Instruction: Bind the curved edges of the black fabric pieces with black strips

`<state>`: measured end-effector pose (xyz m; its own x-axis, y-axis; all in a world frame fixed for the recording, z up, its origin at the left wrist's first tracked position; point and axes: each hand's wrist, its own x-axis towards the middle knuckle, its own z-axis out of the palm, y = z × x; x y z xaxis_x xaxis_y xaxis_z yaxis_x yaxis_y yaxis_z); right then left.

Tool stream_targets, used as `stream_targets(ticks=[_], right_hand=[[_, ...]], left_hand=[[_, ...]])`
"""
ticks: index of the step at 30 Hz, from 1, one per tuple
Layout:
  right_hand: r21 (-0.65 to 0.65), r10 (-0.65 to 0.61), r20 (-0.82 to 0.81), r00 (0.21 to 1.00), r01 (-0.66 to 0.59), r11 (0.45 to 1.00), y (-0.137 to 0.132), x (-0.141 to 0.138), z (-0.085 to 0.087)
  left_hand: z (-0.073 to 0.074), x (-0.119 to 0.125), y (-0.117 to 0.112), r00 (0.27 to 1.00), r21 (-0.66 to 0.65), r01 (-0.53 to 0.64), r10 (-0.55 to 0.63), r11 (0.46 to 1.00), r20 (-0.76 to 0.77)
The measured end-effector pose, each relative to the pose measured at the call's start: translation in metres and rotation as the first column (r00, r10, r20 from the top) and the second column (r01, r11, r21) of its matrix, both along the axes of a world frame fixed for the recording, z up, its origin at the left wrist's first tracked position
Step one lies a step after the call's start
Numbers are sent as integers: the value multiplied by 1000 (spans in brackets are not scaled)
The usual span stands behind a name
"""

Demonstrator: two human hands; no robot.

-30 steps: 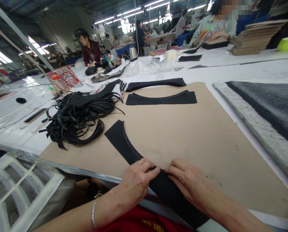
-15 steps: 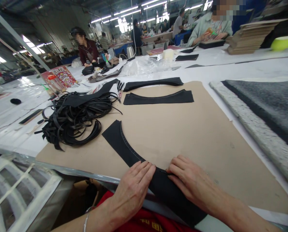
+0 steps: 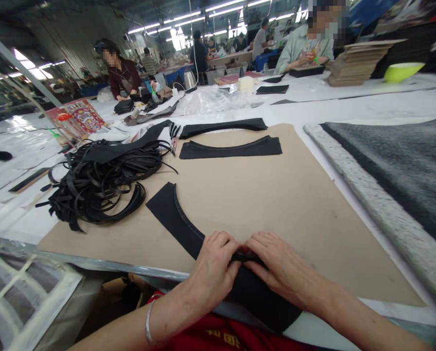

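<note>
A curved black fabric or leather piece (image 3: pixel 179 219) lies slanted across the brown board (image 3: pixel 276 195), its near end hanging past the table edge towards my body. Along its inner curve runs a narrow folded rim. My left hand (image 3: pixel 218 263) pinches this rim near the middle of the curve, thumb below and fingers above. Close beside it, my right hand (image 3: pixel 276 258) grips the same rim in a like pinch. The fingers hide the stretch of edge between them. Two similar black pieces, one lower (image 3: pixel 230 148) and one upper (image 3: pixel 223 126), lie farther back on the board.
A heap of black strips (image 3: pixel 101 180) sits on the left of the board. Thick grey felt-like sheets (image 3: pixel 386 161) lie at the right. Brown card pieces (image 3: pixel 360 63) are stacked by a yellow-green bowl (image 3: pixel 402 72). Co-workers sit across the table. A white lattice frame (image 3: pixel 24 297) stands lower left.
My left hand has gone from lying flat on the piece to pinching its curved rim, closer to my right hand. The view has shifted slightly to the right.
</note>
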<state>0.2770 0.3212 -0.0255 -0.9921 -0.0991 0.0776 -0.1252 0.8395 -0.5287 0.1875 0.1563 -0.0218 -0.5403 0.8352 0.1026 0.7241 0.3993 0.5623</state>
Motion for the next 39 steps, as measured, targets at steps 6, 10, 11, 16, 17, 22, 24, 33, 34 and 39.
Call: stream_targets(ticks=[6, 10, 11, 16, 17, 22, 24, 33, 34, 39], right_hand=[[-112, -97, 167, 981, 117, 987, 12, 3, 7], [-139, -113, 220, 969, 146, 980, 15, 4, 11], [-140, -116, 225, 967, 150, 979, 15, 4, 11], [-160, -123, 202, 972, 157, 975, 15, 6, 8], [-170, -122, 192, 974, 156, 973, 15, 7, 7], [-226, -86, 135, 987, 115, 967, 17, 14, 1], [-234, -52, 90, 995, 72, 970, 18, 18, -2], [-193, 56, -48, 997, -64, 979, 29, 28, -10], [-173, 64, -48, 997, -72, 982, 30, 28, -10], [-98, 104, -81, 991, -111, 989, 34, 30, -11]], left_hand=[[11, -6, 8, 997, -87, 60, -56, 994, 46], [19, -4, 14, 994, -131, 98, -92, 986, 53], [19, -3, 16, 994, -141, 104, -98, 984, 50], [17, 4, 21, 996, -179, 94, -91, 979, 26], [16, 4, 21, 996, -171, 89, -88, 981, 14], [5, 9, 13, 987, -108, 116, -127, 987, -94], [-1, 12, 9, 976, -91, 143, -156, 986, -151], [-32, 32, -18, 860, 82, 202, -136, 976, -493], [-33, 32, -20, 852, 81, 202, -134, 976, -505], [-29, 33, -20, 869, 83, 180, -119, 980, -479]])
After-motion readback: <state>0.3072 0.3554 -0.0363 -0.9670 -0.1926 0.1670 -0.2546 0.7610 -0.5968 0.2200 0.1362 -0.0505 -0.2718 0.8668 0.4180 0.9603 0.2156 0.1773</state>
